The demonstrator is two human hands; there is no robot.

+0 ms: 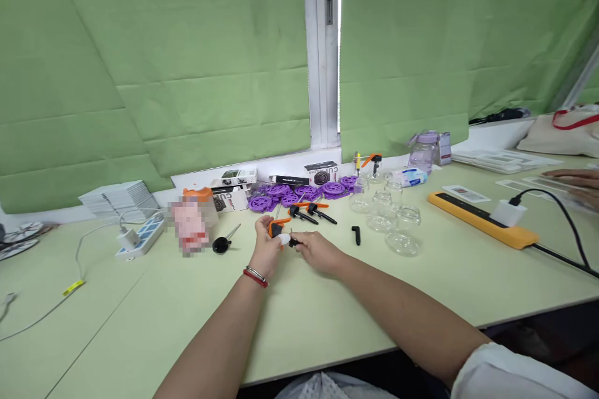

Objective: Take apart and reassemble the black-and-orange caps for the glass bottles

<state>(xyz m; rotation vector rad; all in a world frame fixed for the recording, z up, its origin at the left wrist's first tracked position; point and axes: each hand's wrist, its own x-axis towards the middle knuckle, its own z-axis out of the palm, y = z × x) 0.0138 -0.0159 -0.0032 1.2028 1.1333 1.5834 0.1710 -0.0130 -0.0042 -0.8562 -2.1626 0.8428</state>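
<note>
My left hand point(266, 254) is closed around an orange-and-black spray head point(277, 229). A white cover sits on its thumb. Close beside it, my right hand point(319, 252) pinches a small black part point(293, 241) against or right by the spray head; whether the two are joined is hidden by my fingers. Just beyond my hands lie two more black-and-orange spray heads point(303, 214). A loose black angled piece point(356, 235) is to the right, and a round black piece with a thin stem point(221, 244) is to the left.
Several clear glass bottles point(403, 243) stand right of my hands. Purple wheel-shaped pieces point(262, 201) and small boxes point(322, 173) line the back. A yellow power strip point(482, 219) lies right, a white one point(140, 240) left. Another person's hand point(575, 177) rests at far right.
</note>
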